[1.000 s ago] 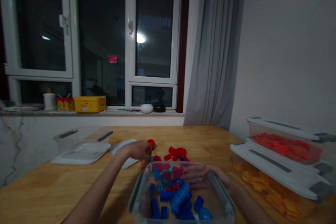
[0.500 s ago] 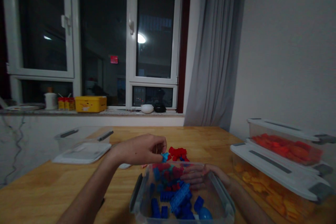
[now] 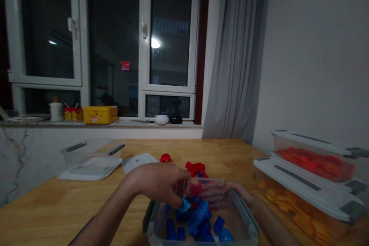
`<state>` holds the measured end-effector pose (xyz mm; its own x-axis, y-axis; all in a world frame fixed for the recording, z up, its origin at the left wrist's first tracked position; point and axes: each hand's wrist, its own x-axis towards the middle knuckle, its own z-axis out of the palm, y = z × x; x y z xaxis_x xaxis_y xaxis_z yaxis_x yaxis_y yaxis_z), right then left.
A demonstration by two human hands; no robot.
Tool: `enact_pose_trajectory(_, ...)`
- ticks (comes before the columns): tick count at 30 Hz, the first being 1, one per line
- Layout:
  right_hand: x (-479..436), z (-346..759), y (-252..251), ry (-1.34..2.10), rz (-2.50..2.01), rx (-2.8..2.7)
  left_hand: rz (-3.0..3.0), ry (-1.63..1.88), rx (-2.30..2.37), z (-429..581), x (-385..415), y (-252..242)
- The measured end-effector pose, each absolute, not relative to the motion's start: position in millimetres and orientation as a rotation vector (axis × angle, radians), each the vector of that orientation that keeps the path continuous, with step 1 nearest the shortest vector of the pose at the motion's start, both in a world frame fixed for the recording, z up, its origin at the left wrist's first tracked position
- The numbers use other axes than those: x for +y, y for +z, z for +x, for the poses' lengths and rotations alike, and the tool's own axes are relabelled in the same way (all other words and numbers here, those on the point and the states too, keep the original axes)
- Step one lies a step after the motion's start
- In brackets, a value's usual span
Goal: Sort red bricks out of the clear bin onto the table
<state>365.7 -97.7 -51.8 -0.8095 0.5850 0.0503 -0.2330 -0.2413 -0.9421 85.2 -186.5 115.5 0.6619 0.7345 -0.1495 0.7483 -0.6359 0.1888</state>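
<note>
- While my left hand [image 3: 157, 182] hangs over the clear tub [image 3: 248, 221], its fingertips pinch a small light-blue block [image 3: 183, 204] just above the pile inside.
- I judge the block light, stiff and a little slick, being hard plastic; a two-finger pinch across its flat sides should hold it, and it looks unlikely to break.
- My right hand [image 3: 223, 194] lies against the tub's far wall, fingers flat and spread along it, closed on nothing.
- Inside the tub are blue blocks [image 3: 198, 219], a few red ones toward its far end, and a blue ball near its front rim.
- Beyond the tub, loose red blocks [image 3: 196, 168] sit on the table [image 3: 43, 207].
- Right of the tub, two lidded bins are stacked: the upper bin [image 3: 314, 159] holds red pieces, the lower bin [image 3: 300, 203] orange ones.
- Left of the tub stands another clear box [image 3: 86, 150], a lid [image 3: 90, 168] in front of it; I cannot tell what it holds.
</note>
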Motion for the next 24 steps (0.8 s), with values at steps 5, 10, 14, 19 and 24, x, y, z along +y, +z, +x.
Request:
enact_pose_trajectory(5,-96.8,363.8,-53.4,2.087,-0.437,-1.489,2.601,-0.017,1.208,81.7,-180.6,115.7)
enact_pose_trajectory(10,-105.9,361.0,-41.8,2.030,-0.523,-1.514,2.561,0.132,1.128,78.3,-170.4,116.4)
enact_pose_trajectory(14,-113.7,362.0,-32.1,2.019,-0.579,-1.532,2.573,0.255,1.147,70.2,-139.6,103.0)
enact_pose_trajectory(19,-115.4,361.3,-30.1,1.995,-0.628,-1.551,2.592,0.099,1.364,55.5,-86.7,64.9)
enact_pose_trajectory(24,-114.5,360.1,-29.9,1.962,-0.650,-1.592,2.564,-0.198,1.412,43.6,-54.6,26.0)
